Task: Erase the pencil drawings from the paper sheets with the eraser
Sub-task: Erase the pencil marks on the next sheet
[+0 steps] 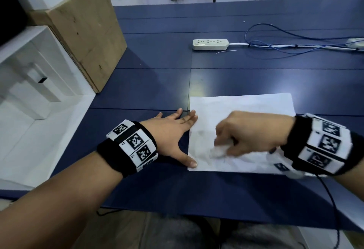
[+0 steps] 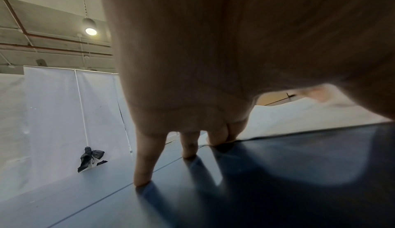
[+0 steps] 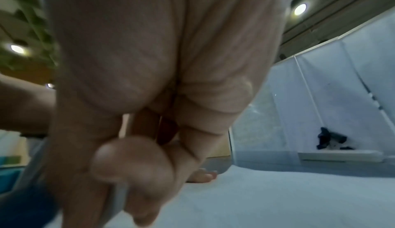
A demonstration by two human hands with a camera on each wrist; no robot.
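**A:** From the head view, which step is this?

**B:** The rubbing itself, I'd judge. The right hand (image 1: 250,132) is blurred over the lower left part of the paper sheet (image 1: 256,107), its fingers curled round a pale, smeared shape that I take to be the eraser (image 1: 219,150). Faint grey pencil marks (image 1: 201,136) show just left of it. The left hand (image 1: 171,130) lies flat with fingers spread, thumb and two fingertips on the sheet's left edge, the rest on the blue surface (image 1: 157,81). A power strip (image 1: 210,44) sits well apart, further back.

**A:** And the left wrist view?

**B:** It looks along the palm: straight fingers (image 2: 147,155) press down on the surface, and the two nearest the sheet (image 2: 299,113) pin its edge. That hand grips nothing.

**A:** The right wrist view?

**B:** Blurred. The thumb (image 3: 132,160) and curled fingers pinch a thin pale-grey strip (image 3: 115,203) that runs down to the paper, probably the eraser's edge, though I can't be sure. The other hand's fingertips (image 3: 203,177) show beyond, resting on the sheet.

**A:** What does the next move call for?

**B:** Short strokes over the remaining grey marks, I think, with the flat hand bearing down so the sheet neither slides nor creases. Whether more sheets lie underneath, I can't tell.
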